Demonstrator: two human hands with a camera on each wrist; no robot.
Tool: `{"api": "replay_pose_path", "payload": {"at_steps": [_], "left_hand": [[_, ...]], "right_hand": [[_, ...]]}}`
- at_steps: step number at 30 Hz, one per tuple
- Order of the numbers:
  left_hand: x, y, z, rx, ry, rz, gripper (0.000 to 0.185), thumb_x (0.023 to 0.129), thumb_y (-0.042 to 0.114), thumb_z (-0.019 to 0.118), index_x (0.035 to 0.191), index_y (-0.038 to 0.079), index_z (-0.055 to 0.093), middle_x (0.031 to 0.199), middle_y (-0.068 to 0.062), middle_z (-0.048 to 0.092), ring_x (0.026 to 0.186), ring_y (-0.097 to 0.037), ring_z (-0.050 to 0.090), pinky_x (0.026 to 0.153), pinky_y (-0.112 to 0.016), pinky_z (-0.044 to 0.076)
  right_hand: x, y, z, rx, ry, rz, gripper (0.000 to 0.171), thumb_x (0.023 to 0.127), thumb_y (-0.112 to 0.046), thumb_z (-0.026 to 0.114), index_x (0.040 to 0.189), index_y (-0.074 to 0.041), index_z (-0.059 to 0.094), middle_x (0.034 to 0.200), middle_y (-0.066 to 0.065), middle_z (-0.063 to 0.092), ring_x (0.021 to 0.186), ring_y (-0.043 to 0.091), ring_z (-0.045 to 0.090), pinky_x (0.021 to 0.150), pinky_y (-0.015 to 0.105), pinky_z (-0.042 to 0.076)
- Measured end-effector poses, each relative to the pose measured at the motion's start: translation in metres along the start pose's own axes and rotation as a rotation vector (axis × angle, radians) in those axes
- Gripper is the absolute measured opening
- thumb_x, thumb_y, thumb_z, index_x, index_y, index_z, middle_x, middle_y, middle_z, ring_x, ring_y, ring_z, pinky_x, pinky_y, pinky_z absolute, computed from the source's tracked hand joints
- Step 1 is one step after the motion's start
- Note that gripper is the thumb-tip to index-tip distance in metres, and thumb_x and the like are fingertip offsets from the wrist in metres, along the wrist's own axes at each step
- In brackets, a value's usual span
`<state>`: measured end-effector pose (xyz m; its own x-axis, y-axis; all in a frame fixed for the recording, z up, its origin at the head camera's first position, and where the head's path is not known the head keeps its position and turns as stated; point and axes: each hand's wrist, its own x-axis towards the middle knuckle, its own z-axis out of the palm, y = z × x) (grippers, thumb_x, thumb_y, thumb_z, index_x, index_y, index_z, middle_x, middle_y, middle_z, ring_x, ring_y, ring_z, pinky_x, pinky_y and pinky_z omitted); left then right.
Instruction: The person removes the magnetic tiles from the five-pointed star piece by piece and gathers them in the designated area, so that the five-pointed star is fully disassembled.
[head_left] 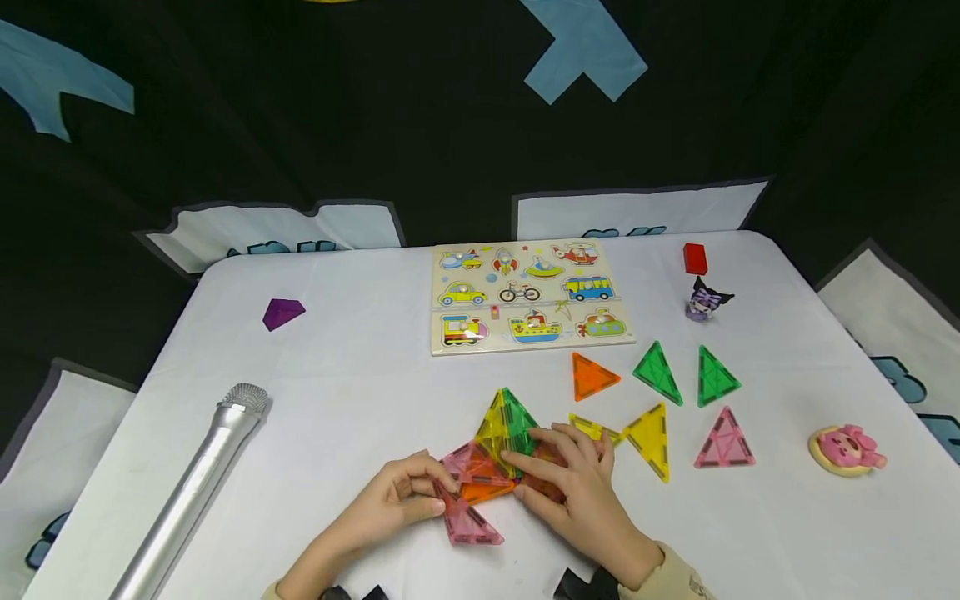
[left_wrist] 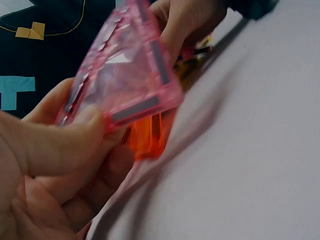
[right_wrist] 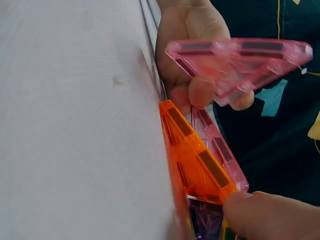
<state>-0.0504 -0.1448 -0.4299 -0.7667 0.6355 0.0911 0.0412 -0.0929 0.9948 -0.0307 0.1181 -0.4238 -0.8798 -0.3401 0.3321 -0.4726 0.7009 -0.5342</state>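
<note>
My left hand (head_left: 386,504) pinches a pink triangular magnetic tile (head_left: 471,527) between thumb and fingers, at the near left side of a small built shape. In the left wrist view this pink tile (left_wrist: 132,75) is tilted up, its dark edge magnets showing. The magnetic tile structure (head_left: 491,429) joins yellow, green, pink and orange triangles into a peak. My right hand (head_left: 581,492) holds its right side, fingers spread over the green and orange tiles. In the right wrist view the thumb touches the corner of an orange tile (right_wrist: 197,160), beside a purple tile (right_wrist: 207,215).
Loose triangles lie right of the structure, among them an orange one (head_left: 592,377), a green one (head_left: 657,372) and a pink one (head_left: 724,439). A vehicle puzzle board (head_left: 525,350) lies behind. At left are a silver microphone (head_left: 198,483) and a purple piece (head_left: 283,313).
</note>
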Motion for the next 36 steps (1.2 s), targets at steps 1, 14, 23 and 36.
{"api": "replay_pose_path", "payload": {"at_steps": [1, 14, 23, 36], "left_hand": [[-0.001, 0.002, -0.002, -0.036, -0.036, -0.023, 0.020, 0.084, -0.002, 0.058, 0.103, -0.009, 0.056, 0.094, -0.014, 0.064, 0.081, -0.015, 0.061, 0.081, -0.021, 0.044], [0.009, 0.038, -0.043, 0.143, 0.535, -0.192, 0.037, 0.084, 0.005, 0.062, 0.119, -0.004, 0.051, 0.089, -0.007, 0.068, 0.083, -0.013, 0.060, 0.073, -0.024, 0.045], [0.049, 0.014, -0.034, 0.828, 0.545, -0.134, 0.051, 0.079, 0.015, 0.069, 0.127, 0.007, 0.050, 0.131, -0.023, 0.039, 0.114, -0.036, 0.031, 0.089, -0.051, 0.027], [0.030, 0.024, 0.007, 1.032, 0.185, -0.066, 0.099, 0.059, 0.047, 0.080, 0.139, 0.014, 0.033, 0.122, -0.008, 0.039, 0.106, -0.022, 0.036, 0.083, -0.043, 0.025]], "right_hand": [[-0.001, 0.000, 0.000, -0.001, 0.004, 0.002, 0.033, 0.079, -0.034, 0.069, 0.112, -0.035, 0.064, 0.125, 0.002, 0.049, 0.120, 0.031, 0.031, 0.089, 0.067, -0.001], [-0.003, 0.002, 0.001, 0.030, 0.052, -0.047, 0.038, 0.073, -0.025, 0.075, 0.109, -0.029, 0.066, 0.118, -0.001, 0.052, 0.111, 0.017, 0.040, 0.074, 0.047, 0.016], [-0.002, 0.002, 0.000, 0.075, 0.127, -0.142, 0.035, 0.072, -0.020, 0.076, 0.105, -0.026, 0.068, 0.113, -0.003, 0.056, 0.106, 0.017, 0.044, 0.074, 0.048, 0.017], [-0.001, 0.004, 0.000, 0.132, 0.141, -0.180, 0.033, 0.072, -0.017, 0.076, 0.103, -0.022, 0.068, 0.109, -0.001, 0.057, 0.103, 0.019, 0.046, 0.073, 0.049, 0.016]]}}
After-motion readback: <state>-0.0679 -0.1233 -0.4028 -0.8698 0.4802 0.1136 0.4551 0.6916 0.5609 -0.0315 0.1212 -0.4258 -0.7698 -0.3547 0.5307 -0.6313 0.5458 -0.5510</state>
